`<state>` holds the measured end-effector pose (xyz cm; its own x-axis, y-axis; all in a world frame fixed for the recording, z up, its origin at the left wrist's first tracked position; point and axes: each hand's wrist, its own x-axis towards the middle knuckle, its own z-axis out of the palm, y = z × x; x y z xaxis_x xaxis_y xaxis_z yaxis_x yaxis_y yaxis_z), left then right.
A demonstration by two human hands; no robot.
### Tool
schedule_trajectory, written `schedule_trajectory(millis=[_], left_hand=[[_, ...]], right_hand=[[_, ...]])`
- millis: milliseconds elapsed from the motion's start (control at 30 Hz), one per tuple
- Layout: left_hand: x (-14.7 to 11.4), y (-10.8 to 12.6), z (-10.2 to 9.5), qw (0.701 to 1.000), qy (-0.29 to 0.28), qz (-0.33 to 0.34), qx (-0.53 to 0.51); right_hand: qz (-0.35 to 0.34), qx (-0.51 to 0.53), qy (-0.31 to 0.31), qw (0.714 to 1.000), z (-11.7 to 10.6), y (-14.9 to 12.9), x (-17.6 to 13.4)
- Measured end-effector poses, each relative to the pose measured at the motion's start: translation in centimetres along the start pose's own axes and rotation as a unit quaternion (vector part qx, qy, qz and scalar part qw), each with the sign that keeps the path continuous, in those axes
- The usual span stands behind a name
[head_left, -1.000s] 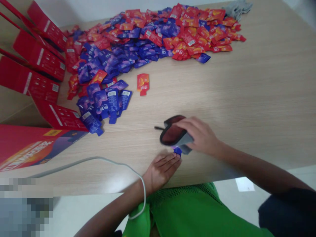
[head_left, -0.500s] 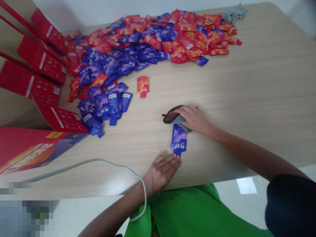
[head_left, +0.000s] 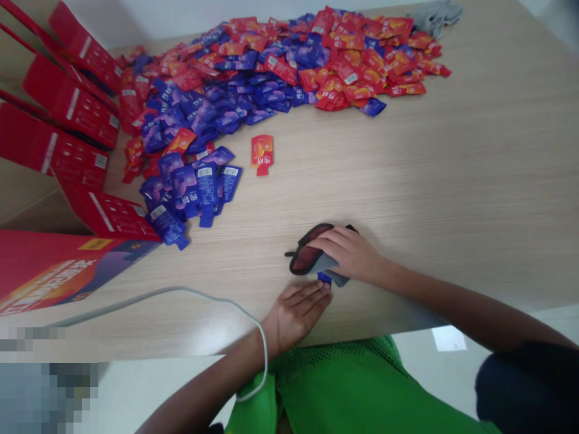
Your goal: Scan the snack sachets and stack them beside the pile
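A wood-grain table fills most of the view, with a white wall behind it and a pale floor past its near edge. Red cartons crowd the left side. A long heap of red and blue sachets runs along the back and down beside them. A pale cable crosses the near left and the left forearm. A gray rag lies at the heap's right end.

Near the front edge, the right hand is closed around a dark-edged cloth over a blue sachet; the left hand lies flat, fingertips on the sachet's near end. A lone red sachet lies beyond.
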<state>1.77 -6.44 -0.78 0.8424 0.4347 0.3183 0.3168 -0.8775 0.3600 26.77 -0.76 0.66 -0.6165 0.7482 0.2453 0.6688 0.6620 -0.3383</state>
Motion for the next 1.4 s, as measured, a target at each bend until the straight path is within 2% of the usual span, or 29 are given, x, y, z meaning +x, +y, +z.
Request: schedule_trajectory(millis=[167, 367, 433, 533, 633, 800, 967, 1233, 1400], left_hand=[[-0.1, 0.1, 0.0, 1.000, -0.003, -0.007, 0.011], [0.2, 0.1, -0.3, 1.000, 0.005, 0.005, 0.023], [0.9, 0.0, -0.7, 1.000, 0.009, 0.000, 0.023], [2.6, 0.0, -1.2, 0.999, 0.021, -0.029, 0.026], [4.8, 0.1, -1.2, 0.995, 0.011, -0.083, 0.048], [7.3, 0.8, 0.0, 0.979, -0.038, -0.181, 0.087], [8.2, 1.0, 1.1, 0.966, -0.039, -0.235, 0.103], [9.0, 0.9, 1.1, 0.961, -0.040, -0.260, 0.087], [8.2, -1.4, -0.7, 0.963, -0.026, -0.259, 0.062]], right_hand=[[0.034, -0.024, 0.016, 0.999, -1.0, 3.6, 1.8], [0.114, -0.083, 0.042, 0.989, -2.5, 7.6, 3.3], [0.154, -0.083, 0.101, 0.979, -3.4, 8.8, 3.4], [0.216, -0.047, 0.231, 0.948, -4.7, 9.6, 2.3], [0.258, -0.009, 0.295, 0.920, -5.1, 9.3, 0.0], [0.340, 0.032, 0.293, 0.893, -4.3, 9.0, -3.5], [0.398, 0.065, 0.313, 0.860, -4.5, 9.1, -4.0], [0.427, 0.090, 0.302, 0.848, -4.4, 9.3, -3.8], [0.443, 0.105, 0.289, 0.842, -4.6, 9.3, -3.8]])
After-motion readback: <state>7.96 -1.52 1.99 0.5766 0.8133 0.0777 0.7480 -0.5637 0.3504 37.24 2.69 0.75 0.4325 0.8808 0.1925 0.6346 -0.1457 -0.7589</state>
